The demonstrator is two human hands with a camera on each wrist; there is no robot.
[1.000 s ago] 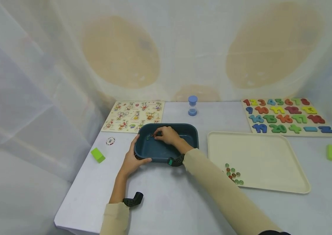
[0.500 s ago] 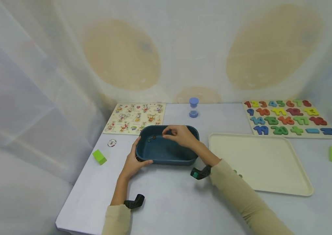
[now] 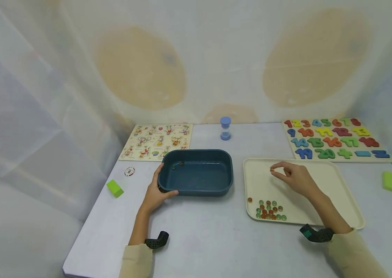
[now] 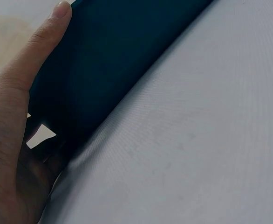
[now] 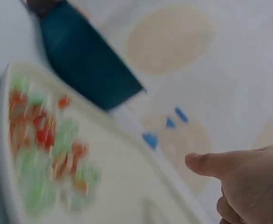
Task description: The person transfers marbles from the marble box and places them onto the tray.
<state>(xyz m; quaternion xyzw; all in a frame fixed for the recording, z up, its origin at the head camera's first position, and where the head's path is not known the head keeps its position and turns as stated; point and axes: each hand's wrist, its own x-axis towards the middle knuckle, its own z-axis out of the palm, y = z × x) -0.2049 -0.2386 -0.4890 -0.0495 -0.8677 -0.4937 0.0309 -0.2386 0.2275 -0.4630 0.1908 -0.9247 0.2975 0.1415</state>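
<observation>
In the head view my left hand [image 3: 154,196] holds the near left corner of a dark teal basin [image 3: 203,192], thumb along the front rim and fingers along the left side. In the left wrist view, the thumb presses against the basin's wall [image 4: 113,51]. Two small glass marbles, one brownish [image 3: 181,163] and one green [image 3: 173,167], lie in the basin's far left corner. My right hand [image 3: 296,178] is over the cream tray [image 3: 314,204], pinching an orange-brown glass marble [image 3: 272,170] between thumb and fingertip. Several green and red-brown marbles [image 3: 269,210] cluster in the tray's near left corner.
A blue sand timer [image 3: 225,128] stands behind the basin. Behind left lies a picture puzzle board [image 3: 156,142]; a number puzzle board [image 3: 338,139] is behind the tray. Green blocks [image 3: 115,188] sit at both sides, and a round chip [image 3: 129,171] lies left.
My right hand has lifted out of the basin with a marble and moved right, over the tray. The left hand has stayed at the basin's corner.
</observation>
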